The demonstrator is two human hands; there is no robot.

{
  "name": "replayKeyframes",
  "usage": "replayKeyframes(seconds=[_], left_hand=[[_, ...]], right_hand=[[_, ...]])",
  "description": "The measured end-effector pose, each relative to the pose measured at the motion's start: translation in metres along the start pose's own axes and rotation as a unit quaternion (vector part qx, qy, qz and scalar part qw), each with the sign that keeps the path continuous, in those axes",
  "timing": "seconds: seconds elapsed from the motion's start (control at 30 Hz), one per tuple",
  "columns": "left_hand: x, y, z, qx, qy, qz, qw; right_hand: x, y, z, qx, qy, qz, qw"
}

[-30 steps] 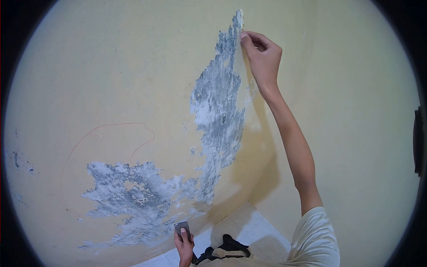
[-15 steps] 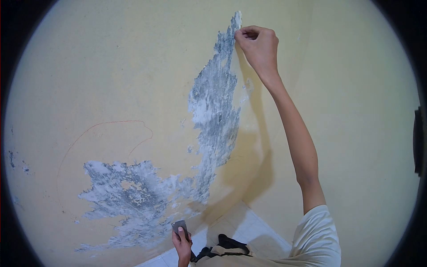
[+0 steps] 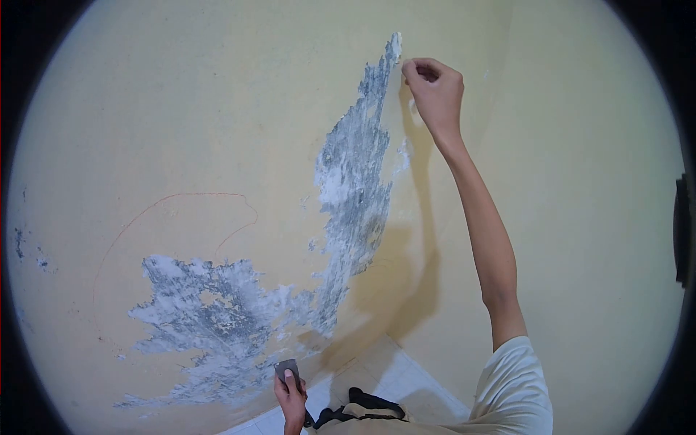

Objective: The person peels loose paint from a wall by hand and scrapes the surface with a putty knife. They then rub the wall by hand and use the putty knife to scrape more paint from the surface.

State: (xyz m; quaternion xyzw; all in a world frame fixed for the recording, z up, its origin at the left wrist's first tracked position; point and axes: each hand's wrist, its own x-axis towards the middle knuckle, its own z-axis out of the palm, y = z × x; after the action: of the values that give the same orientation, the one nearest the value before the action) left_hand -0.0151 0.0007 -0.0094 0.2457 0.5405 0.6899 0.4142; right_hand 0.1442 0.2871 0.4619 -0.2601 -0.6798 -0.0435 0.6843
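Observation:
A yellow wall fills the view, with a long bare grey-white patch where the paint is gone. My right hand is raised beside the top tip of this patch, thumb and fingers pinched together. Whether a paint flake is between the fingertips cannot be made out. Just below them a small pale spot shows against the hand's shadow. Low in the view, my left hand grips a flat grey scraper, the thumb pressed along its face, close to the lower bare patch.
A thin reddish curved line is drawn on the wall at left. Small chipped spots dot the far left. White floor tiles meet the wall at the bottom. A dark object shows at the right edge.
My right hand has come slightly away from the patch's upper edge, to the right. A pale spot now shows beneath its fingers. My left hand still holds the scraper; the view has shifted slightly.

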Motion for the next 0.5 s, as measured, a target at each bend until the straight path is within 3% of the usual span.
replayKeyframes(seconds=[0.23,0.37,0.5], left_hand=[[-0.009,-0.012,-0.007,0.005,-0.012,-0.016,1.0],[-0.009,-0.004,-0.005,0.004,-0.021,-0.012,1.0],[-0.008,-0.001,-0.003,0.002,-0.02,-0.013,1.0]], right_hand=[[-0.008,0.004,0.004,0.031,0.001,-0.038,0.999],[-0.01,0.0,0.003,-0.004,-0.016,-0.008,1.0],[-0.002,0.005,0.003,0.047,-0.013,0.001,0.999]])
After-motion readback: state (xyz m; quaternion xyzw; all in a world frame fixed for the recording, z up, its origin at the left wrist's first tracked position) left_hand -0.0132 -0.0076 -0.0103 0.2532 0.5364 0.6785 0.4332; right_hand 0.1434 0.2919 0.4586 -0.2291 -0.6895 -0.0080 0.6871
